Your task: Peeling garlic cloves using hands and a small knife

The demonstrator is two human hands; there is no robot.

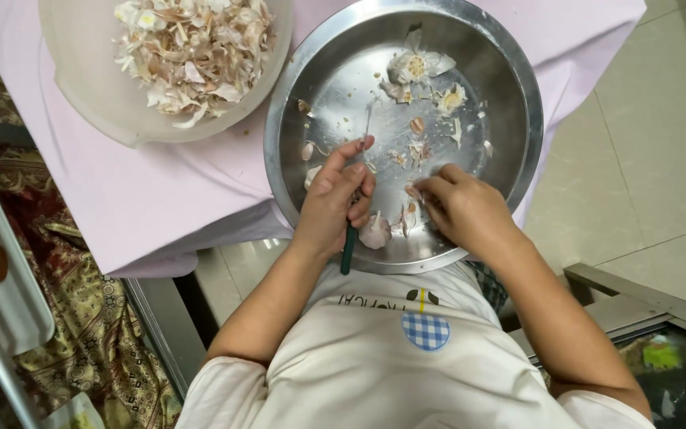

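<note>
A wide steel pan (510, 87) lies in front of me, holding garlic cloves, skins and a split garlic head (416, 65). My left hand (335, 199) is shut on a small knife with a green handle (348, 248); its thin blade (368, 123) points up into the pan. My right hand (462, 208) pinches a small garlic clove (414, 191) at its fingertips over the pan's near side. A whole garlic bulb (375, 232) rests in the pan between my two hands.
A pale plastic bowl (89, 87) heaped with garlic skins (192, 52) stands at the upper left on a pink cloth (144, 191). A patterned red and gold fabric (81, 318) lies at the left. Tiled floor (637, 159) shows at the right.
</note>
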